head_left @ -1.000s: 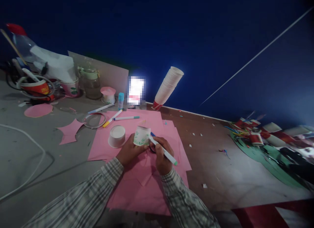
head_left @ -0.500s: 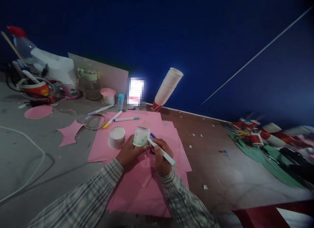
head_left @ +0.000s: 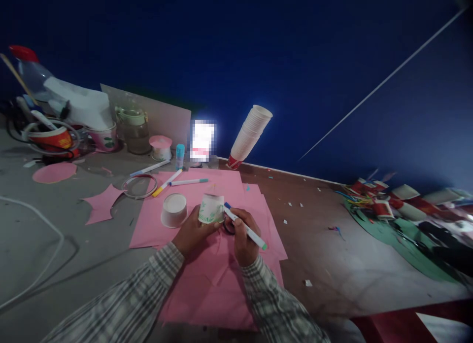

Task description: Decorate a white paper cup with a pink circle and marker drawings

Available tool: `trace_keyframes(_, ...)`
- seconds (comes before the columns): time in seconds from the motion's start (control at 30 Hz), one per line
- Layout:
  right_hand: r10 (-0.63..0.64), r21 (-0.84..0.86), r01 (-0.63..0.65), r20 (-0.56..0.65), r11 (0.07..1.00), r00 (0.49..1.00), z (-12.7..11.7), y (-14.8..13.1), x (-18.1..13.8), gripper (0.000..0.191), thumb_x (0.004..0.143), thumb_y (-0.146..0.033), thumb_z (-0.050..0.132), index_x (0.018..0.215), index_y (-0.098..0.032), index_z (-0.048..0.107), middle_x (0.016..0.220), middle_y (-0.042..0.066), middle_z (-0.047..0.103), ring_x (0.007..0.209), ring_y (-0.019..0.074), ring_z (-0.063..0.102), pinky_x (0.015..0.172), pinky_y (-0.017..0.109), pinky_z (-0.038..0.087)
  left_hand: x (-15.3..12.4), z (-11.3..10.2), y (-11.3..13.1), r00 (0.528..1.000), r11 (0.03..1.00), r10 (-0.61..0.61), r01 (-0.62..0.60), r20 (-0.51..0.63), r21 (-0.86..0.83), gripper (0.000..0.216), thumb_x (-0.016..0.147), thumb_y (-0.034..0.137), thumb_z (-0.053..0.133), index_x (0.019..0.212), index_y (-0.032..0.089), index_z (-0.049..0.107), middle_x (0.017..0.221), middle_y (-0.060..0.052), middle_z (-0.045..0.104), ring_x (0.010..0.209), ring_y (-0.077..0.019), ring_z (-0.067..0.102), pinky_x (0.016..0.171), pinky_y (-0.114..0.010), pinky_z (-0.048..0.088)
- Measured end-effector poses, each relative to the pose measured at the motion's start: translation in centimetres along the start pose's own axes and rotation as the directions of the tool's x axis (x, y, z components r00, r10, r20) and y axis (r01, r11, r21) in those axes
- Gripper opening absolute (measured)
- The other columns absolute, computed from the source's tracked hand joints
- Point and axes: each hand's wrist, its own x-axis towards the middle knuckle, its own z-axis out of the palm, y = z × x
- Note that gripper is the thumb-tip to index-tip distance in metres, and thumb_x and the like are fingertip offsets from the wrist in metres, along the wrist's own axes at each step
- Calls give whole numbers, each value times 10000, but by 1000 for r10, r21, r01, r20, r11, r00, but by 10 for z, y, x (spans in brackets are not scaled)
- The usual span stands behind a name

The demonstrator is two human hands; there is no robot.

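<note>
My left hand (head_left: 192,231) is closed around a small white paper cup (head_left: 212,208) with green marks drawn on its side. In my right hand (head_left: 245,238) is a white marker (head_left: 252,234) with a green end, its other end close to the right side of the cup. A blue-ended thing and a dark ring-like thing show partly beside the right fingers. Both hands are above pink paper sheets (head_left: 207,303). Just left of the left hand, a plain white paper cup (head_left: 174,210) stands upside down on the pink paper.
More markers (head_left: 167,183) lie behind the hands, near a roll of tape (head_left: 141,186) and a blue glue stick (head_left: 180,156). A tall leaning stack of paper cups (head_left: 251,133) stands at the wall. Cups and scissors lie on green paper (head_left: 391,234) at right. A glass jar (head_left: 132,131) stands back left.
The view has shifted slightly, so most things sit a little lower and further left. Both hands keep their hold on the cup and the marker, with hardly any movement.
</note>
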Motion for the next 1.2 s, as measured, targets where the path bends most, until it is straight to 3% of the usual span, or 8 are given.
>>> trace_keyframes(0.33, -11, -38, 10, -30, 999, 999, 1, 1, 0, 257, 998, -307, 517, 1030, -188, 742, 788, 41, 735, 657, 173, 693, 605, 296, 588, -2, 1, 3, 1000, 1000, -13, 13, 4, 3, 553, 582, 463, 893, 967, 215, 583, 925, -42, 721, 951, -285, 695, 824, -399, 558)
trace_keyframes(0.93, 22, -32, -21, 35, 999, 999, 0, 2, -4, 284, 996, -356, 516, 1025, -188, 744, 803, 56, 746, 678, 192, 714, 604, 314, 598, -1, 2, 2, 1000, 1000, 9, -9, -22, -23, 593, 583, 459, 910, 1018, 188, 611, 967, -66, 748, 960, -285, 710, 876, -417, 562)
trace_keyframes(1.2, 70, 117, -70, 7, 991, 998, 1, 4, -8, 328, 1011, -434, 536, 1044, -185, 746, 796, 58, 720, 664, 189, 688, 564, 308, 572, 0, 1, -3, 1000, 999, 15, -16, -2, -34, 587, 604, 452, 907, 1044, 194, 616, 983, -71, 745, 956, -277, 701, 886, -417, 542)
